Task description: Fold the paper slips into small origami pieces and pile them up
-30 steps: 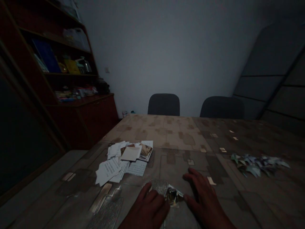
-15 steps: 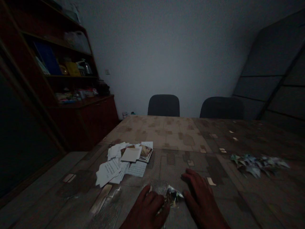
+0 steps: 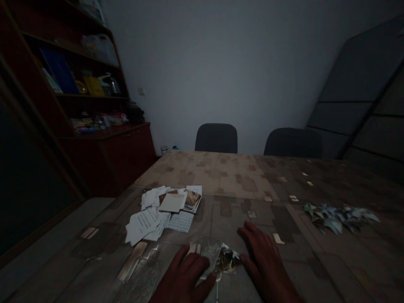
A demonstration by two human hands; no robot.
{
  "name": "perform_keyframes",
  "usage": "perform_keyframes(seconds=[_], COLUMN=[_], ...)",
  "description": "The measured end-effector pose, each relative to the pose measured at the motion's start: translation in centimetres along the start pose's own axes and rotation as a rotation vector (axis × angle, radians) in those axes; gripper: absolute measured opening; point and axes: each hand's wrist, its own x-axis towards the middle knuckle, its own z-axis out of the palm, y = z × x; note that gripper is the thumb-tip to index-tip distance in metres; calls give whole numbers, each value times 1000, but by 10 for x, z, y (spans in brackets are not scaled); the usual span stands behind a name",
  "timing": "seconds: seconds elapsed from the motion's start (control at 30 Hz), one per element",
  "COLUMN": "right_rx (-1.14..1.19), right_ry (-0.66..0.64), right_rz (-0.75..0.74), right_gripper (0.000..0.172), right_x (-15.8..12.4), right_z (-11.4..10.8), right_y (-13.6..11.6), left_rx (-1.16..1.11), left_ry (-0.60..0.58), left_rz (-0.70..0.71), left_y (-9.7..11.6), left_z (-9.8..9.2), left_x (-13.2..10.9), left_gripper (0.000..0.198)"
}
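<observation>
A small folded paper piece (image 3: 227, 259) with a printed pattern lies on the patterned tablecloth near the front edge, between my hands. My left hand (image 3: 188, 273) rests just to its left, fingers apart, its thumb close to the paper's left side. On the right, my right hand (image 3: 263, 259) is spread with nothing in it, its thumb tip beside the paper's right edge. A loose pile of white cards and pictures (image 3: 173, 203) lies beyond my left hand. Farther right sits a cluster of folded paper pieces (image 3: 341, 217).
Two dark chairs (image 3: 216, 138) (image 3: 292, 142) stand behind the table's far edge (image 3: 208, 154). At the left, a red-brown cabinet (image 3: 126, 149) has shelves with a blue folder (image 3: 59, 71), a kettle and packages.
My left hand has moved a little left, off the folded paper, and more of the paper shows. The view has shifted slightly. My right hand stays beside the paper.
</observation>
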Motion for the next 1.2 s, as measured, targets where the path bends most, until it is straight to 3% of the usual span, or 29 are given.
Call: perform_keyframes(seconds=[0.17, 0.3, 0.37, 0.5, 0.63, 0.77, 0.87, 0.93, 1.03, 1.2], right_rx=[-90, -158, -169, -61, 20, 42, 59, 74, 95, 112], right_ry=[23, 56, 84, 195, 73, 59, 100, 42, -141, -296], right_rz=[-100, -436, -514, -462, -500, -513, -499, -468, -416, -409], right_gripper=[54, 42, 29, 24, 19, 13, 8, 6, 20, 35], right_x=[2, 12, 16, 22, 29, 35, 36, 38, 40, 41], right_z=[-10, -16, -14, -5, -10, -16, -15, -16, -26, -48], right_y=[7, -14, -24, -28, -25, -29, -31, -30, -30, -35], left_rx=[-38, -3, 3, 54, 167, 196, 263, 324, 399, 414], left_ry=[29, 43, 31, 54, 86, 56, 77, 95, 127, 52], left_rz=[-23, -9, -2, 34, 216, 203, 199, 215, 234, 208], left_y=[-3, -4, -6, -9, -3, 8, 15, 17, 17, 16], left_z=[-2, 5, 8, 8, -2, -12, -11, -6, 1, 3], left_x=[-5, -4, -5, -5, 3, 22, 36, 43, 47, 44], left_gripper=[16, 17, 15, 12, 24, 33, 26, 23, 22, 20])
